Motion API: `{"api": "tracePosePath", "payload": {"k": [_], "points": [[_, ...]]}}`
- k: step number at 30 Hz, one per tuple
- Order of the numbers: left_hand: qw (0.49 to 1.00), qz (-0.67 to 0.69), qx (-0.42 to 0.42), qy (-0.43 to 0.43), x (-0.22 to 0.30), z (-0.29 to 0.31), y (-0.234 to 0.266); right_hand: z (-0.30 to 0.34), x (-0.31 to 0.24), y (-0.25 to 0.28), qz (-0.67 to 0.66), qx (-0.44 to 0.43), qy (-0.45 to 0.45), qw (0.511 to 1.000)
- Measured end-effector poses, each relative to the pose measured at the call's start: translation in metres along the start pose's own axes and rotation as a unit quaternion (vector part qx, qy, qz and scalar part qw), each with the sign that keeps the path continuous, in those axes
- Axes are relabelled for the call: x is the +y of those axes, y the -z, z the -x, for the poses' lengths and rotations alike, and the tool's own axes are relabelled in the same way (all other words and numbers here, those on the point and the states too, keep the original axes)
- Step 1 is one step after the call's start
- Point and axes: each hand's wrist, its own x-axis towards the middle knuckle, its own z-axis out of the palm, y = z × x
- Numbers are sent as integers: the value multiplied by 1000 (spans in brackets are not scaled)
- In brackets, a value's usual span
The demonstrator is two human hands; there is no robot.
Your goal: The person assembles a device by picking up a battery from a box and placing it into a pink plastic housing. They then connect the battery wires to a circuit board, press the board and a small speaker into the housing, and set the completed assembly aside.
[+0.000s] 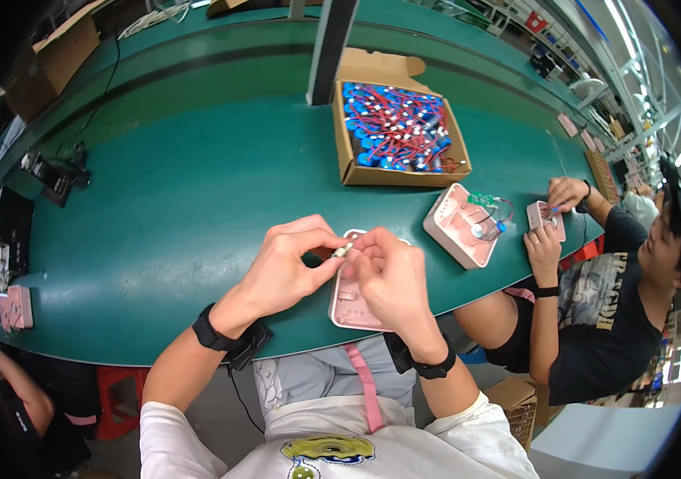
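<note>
My left hand point(296, 259) pinches a small pale part point(343, 250) between thumb and forefinger; it is too small to name, though it looks white and greenish. Close against it, my right hand point(391, 271) has its fingertips pressed together at the same part, and whatever they grip is hidden. Beneath both hands a pink plastic housing point(348, 307) lies open side up on the green table, partly covered by my right hand. To its right stands a second pink housing point(462, 241) with a green circuit board point(482, 200), thin wires and a blue-ended cylinder point(500, 227).
An open cardboard box point(404, 177) full of blue cylinders with red wires sits behind my hands, beside a metal post point(329, 60). At right a co-worker's hands point(556, 215) work on another pink housing point(535, 214). One more pink housing point(17, 308) lies far left, near a black box point(9, 231).
</note>
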Motion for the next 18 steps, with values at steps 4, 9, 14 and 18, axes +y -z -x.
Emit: {"api": "tracePosePath", "payload": {"k": [4, 9, 14, 18], "points": [[996, 48, 18, 73, -4, -4, -3, -6, 1, 16, 78, -24, 42, 996], [991, 61, 8, 119, -8, -3, -2, -20, 4, 87, 262, 51, 158, 951], [992, 69, -7, 108, -2, -11, 2, -114, 23, 167, 425, 136, 136, 884], [992, 68, -7, 110, 2, -10, 3, -143, 36, 170, 459, 36, 58, 886]]}}
